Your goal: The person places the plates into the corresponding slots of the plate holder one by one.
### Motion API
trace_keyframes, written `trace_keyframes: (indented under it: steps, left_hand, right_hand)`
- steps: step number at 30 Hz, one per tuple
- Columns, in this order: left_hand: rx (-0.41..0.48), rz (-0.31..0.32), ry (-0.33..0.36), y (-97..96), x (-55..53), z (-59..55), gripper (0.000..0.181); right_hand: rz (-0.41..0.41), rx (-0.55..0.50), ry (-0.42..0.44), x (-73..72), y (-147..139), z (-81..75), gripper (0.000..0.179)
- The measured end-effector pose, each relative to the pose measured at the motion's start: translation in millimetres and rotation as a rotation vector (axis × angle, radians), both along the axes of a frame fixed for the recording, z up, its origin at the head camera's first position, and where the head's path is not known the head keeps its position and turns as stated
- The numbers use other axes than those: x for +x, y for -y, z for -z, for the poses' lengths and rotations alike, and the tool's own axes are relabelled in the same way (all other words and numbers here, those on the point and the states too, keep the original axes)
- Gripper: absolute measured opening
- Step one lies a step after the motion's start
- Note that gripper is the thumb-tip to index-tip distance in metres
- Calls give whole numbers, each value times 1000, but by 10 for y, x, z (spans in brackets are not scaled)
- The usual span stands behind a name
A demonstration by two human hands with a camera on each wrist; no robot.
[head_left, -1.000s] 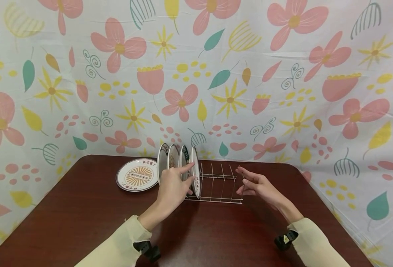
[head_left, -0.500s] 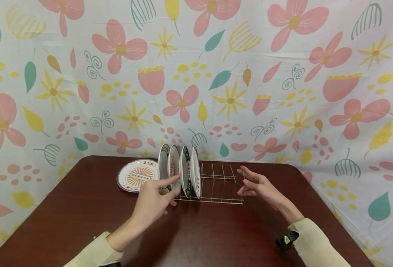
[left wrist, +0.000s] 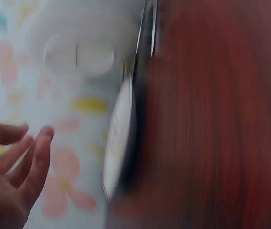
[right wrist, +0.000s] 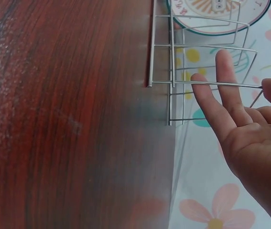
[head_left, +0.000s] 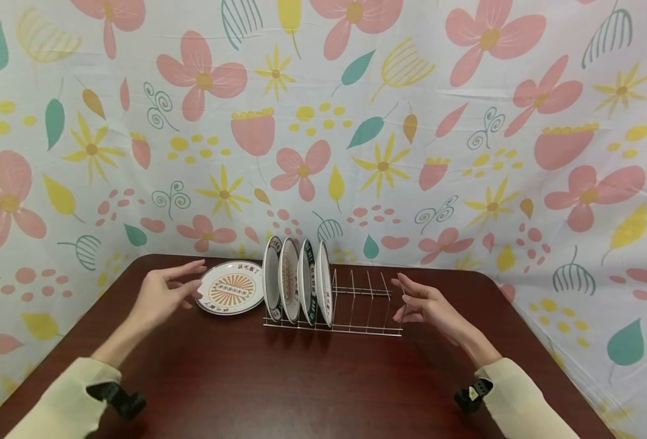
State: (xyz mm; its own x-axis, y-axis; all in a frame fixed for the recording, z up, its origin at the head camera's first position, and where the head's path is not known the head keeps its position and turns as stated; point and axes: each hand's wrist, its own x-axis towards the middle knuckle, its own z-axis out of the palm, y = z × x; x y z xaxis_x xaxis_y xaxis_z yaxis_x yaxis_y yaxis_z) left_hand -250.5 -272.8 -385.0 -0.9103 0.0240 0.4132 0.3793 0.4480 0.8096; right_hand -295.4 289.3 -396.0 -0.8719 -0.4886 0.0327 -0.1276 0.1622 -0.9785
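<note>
My left hand [head_left: 161, 292] is at the left edge of a white plate [head_left: 230, 286] that lies flat, with an orange ray pattern and dark lettering. Its fingers are loosely bent and hold nothing; in the left wrist view a gap shows between the fingers and the blurred plate [left wrist: 118, 140]. At the other side, my right hand [head_left: 433, 308] holds the end wire of a metal dish rack [head_left: 364, 332] between thumb and fingers, as the right wrist view of the rack [right wrist: 206, 46] also shows. Several plates [head_left: 289, 280] stand upright in the rack's left half.
The dark red-brown wooden table [head_left: 301, 384] carries the rack and the flat plate. Behind its far edge hangs a white cloth [head_left: 323, 79] with flowers and leaves. Bare wire slots make up the rack's right half.
My left hand has left the rightmost upright plate and moved left, past the other upright plates, to the flat plate. The right hand keeps its place on the rack's end.
</note>
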Motion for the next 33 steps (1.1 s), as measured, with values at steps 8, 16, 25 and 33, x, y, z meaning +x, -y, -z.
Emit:
trace_keyframes:
  steps: [8,16,25,33]
  left_hand:
    - [-29,96,222,531,-438,305,52]
    - [-96,57,369,492,-680,414,54]
    - [-92,41,425,460,-764,411,48]
    - [-67,47,460,545,-718,372,50]
  right_hand:
    - [-5,6,-8,11,-10,2,69]
    - [-10,-12,-7,11,2,7,69]
    - [-5,-10,-3,2,-7,14,69]
    - [-1,-8,1,13,-3,10,69]
